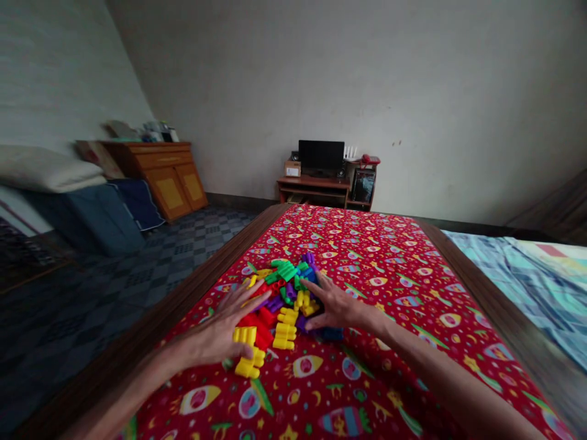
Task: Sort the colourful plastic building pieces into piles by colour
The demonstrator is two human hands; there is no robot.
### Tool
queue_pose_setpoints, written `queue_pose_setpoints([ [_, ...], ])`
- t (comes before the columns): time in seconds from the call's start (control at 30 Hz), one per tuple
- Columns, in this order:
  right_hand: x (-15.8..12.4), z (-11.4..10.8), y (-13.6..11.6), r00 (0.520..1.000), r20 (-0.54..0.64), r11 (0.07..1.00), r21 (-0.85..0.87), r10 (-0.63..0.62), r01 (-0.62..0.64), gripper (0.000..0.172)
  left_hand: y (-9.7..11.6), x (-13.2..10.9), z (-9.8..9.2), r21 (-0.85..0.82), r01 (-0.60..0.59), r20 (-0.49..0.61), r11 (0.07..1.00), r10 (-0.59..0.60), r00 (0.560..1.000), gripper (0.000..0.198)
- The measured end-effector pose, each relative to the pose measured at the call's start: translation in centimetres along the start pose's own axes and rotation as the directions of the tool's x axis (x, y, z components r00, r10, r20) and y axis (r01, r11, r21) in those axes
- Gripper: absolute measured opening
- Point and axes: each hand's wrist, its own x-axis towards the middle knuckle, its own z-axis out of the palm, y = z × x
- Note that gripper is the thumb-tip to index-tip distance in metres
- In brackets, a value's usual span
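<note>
A heap of plastic building blocks in green, yellow, red, purple and blue lies on a red printed cloth. At the heap's left side, my left hand is open with its fingers spread, touching the blocks; its thumb is by the yellow blocks at the near left. My right hand, also open, rests against the right side of the pile, fingers apart near blue and purple pieces. Between the hands lie red blocks and a run of yellow blocks. Some pieces are partly hidden under both hands.
The cloth covers a surface with dark wooden edges. Farther back is a desk with a monitor. A wooden cabinet stands at the left, and a bed with a checked sheet is on the right.
</note>
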Motion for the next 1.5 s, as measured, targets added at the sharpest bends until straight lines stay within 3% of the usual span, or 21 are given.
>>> queue_pose_setpoints([
  [0.07,-0.6,1.5,-1.9,0.998,0.009,0.987,-0.149,-0.066,0.067,0.106,0.5,-2.5,2.0,0.11,-0.018,0.034,0.994,0.014,0.999,0.11],
  [0.13,-0.4,2.7,-3.4,0.992,0.014,0.962,-0.246,-0.123,0.122,0.091,1.1,-3.3,3.6,0.194,-0.005,0.001,0.981,0.005,1.0,0.11],
  [0.23,1.0,3.2,-4.4,0.986,-0.041,0.941,-0.306,-0.165,0.144,0.061,1.8,-1.4,4.5,0.249,0.019,-0.134,0.968,0.015,0.991,0.093],
  [0.37,1.8,1.7,-3.1,0.957,-0.25,0.963,-0.258,-0.147,0.08,0.049,1.6,3.0,3.3,0.178,0.066,-0.304,0.982,-0.009,0.953,0.066],
  [0.5,-1.9,0.9,-0.4,0.886,-0.459,0.982,-0.186,-0.072,-0.016,0.056,0.1,4.8,1.7,0.168,0.201,-0.471,0.965,-0.101,0.876,0.056],
  [0.57,-4.2,1.9,0.4,0.914,-0.405,0.983,-0.171,-0.005,-0.071,0.073,-1.0,4.7,1.9,0.097,0.325,-0.548,0.941,-0.222,0.807,0.053],
  [0.63,-5.4,3.4,0.4,0.963,-0.259,0.98,-0.163,0.071,-0.116,0.092,-1.9,4.5,2.9,-0.051,0.402,-0.552,0.914,-0.361,0.752,0.054],
  [0.7,-4.9,4.5,-0.4,0.979,-0.157,0.978,-0.147,0.128,-0.151,0.1,-2.0,4.8,4.2,-0.154,0.414,-0.5,0.897,-0.432,0.75,0.056],
  [0.8,-2.1,4.6,-2.2,0.975,-0.159,0.982,-0.091,0.153,-0.169,0.098,-0.2,6.1,5.5,-0.246,0.372,-0.482,0.895,-0.446,0.754,0.057],
  [0.93,-0.2,1.9,-3.6,0.959,-0.281,0.999,-0.044,-0.043,0.032,0.086,2.3,8.1,4.8,-0.338,0.225,-0.521,0.914,-0.381,0.764,0.058],
  [1.03,-2.1,-0.7,-2.0,0.901,-0.428,0.997,-0.061,-0.073,0.052,0.063,1.0,8.6,3.4,-0.303,0.188,-0.567,0.934,-0.335,0.753,0.058],
  [1.13,-5.6,-3.1,2.5,0.846,-0.519,0.987,-0.018,0.126,-0.158,0.038,-2.6,8.7,2.4,-0.312,0.244,-0.541,0.918,-0.383,0.749,0.061],
  [1.2,-8.5,-4.4,6.1,0.75,-0.562,0.918,0.041,0.348,-0.395,0.031,-5.0,9.0,2.3,-0.341,0.279,-0.504,0.898,-0.425,0.752,0.063],
  [1.27,-11.2,-5.3,9.6,0.585,-0.637,0.809,0.107,0.502,-0.578,0.032,-6.5,9.7,2.5,-0.361,0.29,-0.466,0.886,-0.441,0.767,0.064],
  [1.33,-13.3,-5.8,12.2,0.423,-0.659,0.713,0.254,0.622,-0.653,0.035,-7.1,10.8,2.7,-0.372,0.284,-0.425,0.884,-0.434,0.794,0.063],
  [1.37,-14.0,-5.9,13.1,0.365,-0.647,0.68,0.337,0.67,-0.651,0.037,-7.2,11.3,2.7,-0.375,0.276,-0.402,0.885,-0.424,0.812,0.063],
  [1.43,-14.7,-5.9,14.1,0.313,-0.611,0.642,0.445,0.727,-0.625,0.041,-6.9,12.5,2.8,-0.379,0.254,-0.348,0.89,-0.392,0.852,0.063],
  [1.5,-14.6,-5.8,14.2,0.314,-0.614,0.641,0.431,0.724,-0.635,0.04,-6.1,13.7,2.9,-0.379,0.224,-0.284,0.898,-0.343,0.895,0.063],
])
